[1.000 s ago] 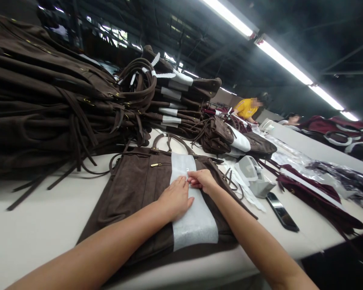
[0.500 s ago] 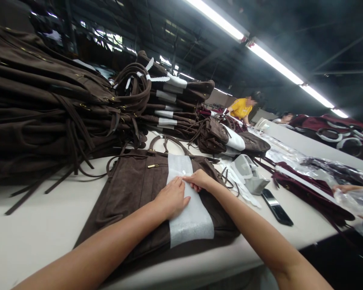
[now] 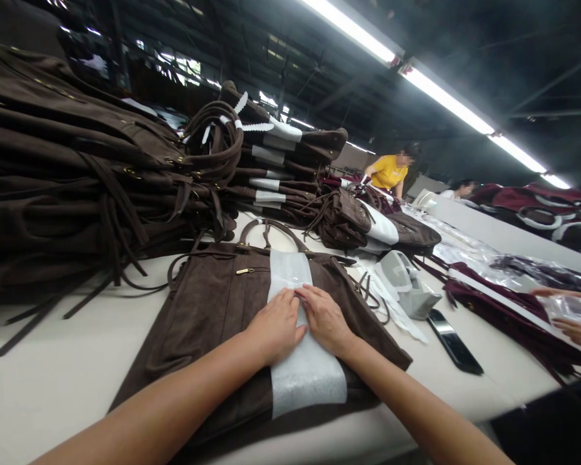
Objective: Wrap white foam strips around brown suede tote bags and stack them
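A dark brown handbag [image 3: 203, 310] lies flat on the white table, its handles toward the far side. A white wrapping strip [image 3: 310, 381] runs down over its middle. My left hand [image 3: 278, 326] rests on the strip, fingers stretched forward and thumb out to the side. Beside it, my right hand [image 3: 325, 318] lies on the strip's right edge with fingers extended. The fingertips of both hands almost meet near the upper part of the strip. Left of the strip is a small gold zipper pull [image 3: 244, 271].
Stacked brown bags [image 3: 68, 155] rise at the left, and strapped ones [image 3: 271, 187] behind. On the right are a tape dispenser [image 3: 407, 284], a phone [image 3: 454, 342] and a maroon bag [image 3: 508, 310]. A co-worker's hands [image 3: 578, 329] hold clear plastic at the right edge.
My right hand has gone from a pointing finger with the others curled to lying spread on the strip. My left hand stays in place. The view has shifted slightly.
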Action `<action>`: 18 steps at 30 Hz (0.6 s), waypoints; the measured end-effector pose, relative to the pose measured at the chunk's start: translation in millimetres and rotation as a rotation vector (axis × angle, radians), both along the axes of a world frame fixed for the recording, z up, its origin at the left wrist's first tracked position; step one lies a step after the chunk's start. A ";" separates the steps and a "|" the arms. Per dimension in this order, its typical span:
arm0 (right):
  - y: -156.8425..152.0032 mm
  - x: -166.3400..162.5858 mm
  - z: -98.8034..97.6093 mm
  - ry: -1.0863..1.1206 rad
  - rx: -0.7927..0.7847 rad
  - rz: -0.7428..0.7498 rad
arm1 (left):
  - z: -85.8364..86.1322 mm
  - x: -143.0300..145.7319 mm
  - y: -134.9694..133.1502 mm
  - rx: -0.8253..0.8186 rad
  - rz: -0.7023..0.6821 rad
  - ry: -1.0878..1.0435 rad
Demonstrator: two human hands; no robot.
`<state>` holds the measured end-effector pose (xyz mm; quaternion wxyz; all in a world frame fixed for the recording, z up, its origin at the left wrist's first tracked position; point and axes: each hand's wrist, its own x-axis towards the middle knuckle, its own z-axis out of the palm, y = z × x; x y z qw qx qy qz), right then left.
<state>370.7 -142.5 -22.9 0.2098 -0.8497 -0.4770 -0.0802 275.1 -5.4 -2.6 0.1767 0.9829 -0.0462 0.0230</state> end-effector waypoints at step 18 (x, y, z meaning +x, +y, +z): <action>4.4 49.0 48.8 -0.024 0.003 -0.277 | 2.9 2.8 3.9 0.072 -0.001 0.016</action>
